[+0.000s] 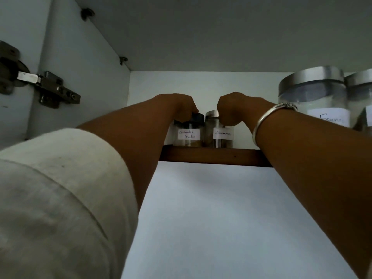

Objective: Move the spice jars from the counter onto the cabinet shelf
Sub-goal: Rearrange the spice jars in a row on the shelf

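Note:
I look up into a cabinet at a brown wooden shelf (213,156). Two small glass spice jars stand side by side on its front edge. The left one, labelled coriander powder (189,134), has a black lid, and my left hand (181,106) is closed over that lid from above. The right one, labelled cinnamon (222,135), has a silver lid, and my right hand (235,108) grips its top. A third small jar (211,125) with a silver lid shows between them, further back.
Two large glass jars with metal lids (314,97) (360,97) stand on the shelf at the right, close to my right forearm with its silver bangle (263,121). A door hinge (48,89) is on the left cabinet wall. The cabinet top is close above.

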Demonstrator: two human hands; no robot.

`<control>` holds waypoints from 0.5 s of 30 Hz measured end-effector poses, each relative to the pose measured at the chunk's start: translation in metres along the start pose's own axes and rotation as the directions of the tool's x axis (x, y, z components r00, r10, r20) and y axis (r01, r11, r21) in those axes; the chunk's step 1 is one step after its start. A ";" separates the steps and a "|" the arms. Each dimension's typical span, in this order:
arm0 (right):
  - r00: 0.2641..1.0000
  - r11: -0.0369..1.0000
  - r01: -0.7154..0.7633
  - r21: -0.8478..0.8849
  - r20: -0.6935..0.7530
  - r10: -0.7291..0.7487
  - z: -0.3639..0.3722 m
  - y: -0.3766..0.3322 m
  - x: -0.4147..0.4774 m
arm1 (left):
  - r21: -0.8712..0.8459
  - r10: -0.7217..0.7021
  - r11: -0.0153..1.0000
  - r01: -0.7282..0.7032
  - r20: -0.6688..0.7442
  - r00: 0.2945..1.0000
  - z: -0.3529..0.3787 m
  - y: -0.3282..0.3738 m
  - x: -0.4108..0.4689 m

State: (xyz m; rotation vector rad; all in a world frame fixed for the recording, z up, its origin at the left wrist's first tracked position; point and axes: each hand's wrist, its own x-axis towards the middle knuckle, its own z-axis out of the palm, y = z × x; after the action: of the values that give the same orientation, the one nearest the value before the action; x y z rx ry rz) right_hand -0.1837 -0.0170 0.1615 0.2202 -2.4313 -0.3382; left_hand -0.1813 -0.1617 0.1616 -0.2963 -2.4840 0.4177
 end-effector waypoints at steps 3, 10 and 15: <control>0.999 1.000 0.003 -0.028 0.050 -0.001 0.002 -0.001 0.000 | -0.016 0.002 1.000 -0.002 -0.004 1.000 0.002 0.000 -0.002; 0.998 0.999 0.000 -0.043 0.055 0.002 0.003 0.000 -0.003 | -0.019 -0.012 1.000 0.012 -0.012 1.000 0.008 0.001 -0.004; 1.000 1.000 0.000 0.000 -0.005 0.000 0.008 -0.001 -0.005 | -0.110 -0.038 0.993 0.033 -0.043 0.998 0.012 0.005 -0.006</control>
State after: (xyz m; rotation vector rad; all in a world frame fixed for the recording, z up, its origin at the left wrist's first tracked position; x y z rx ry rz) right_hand -0.1847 -0.0151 0.1520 0.2212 -2.4263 -0.3378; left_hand -0.1832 -0.1618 0.1474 -0.3022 -2.4684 0.2581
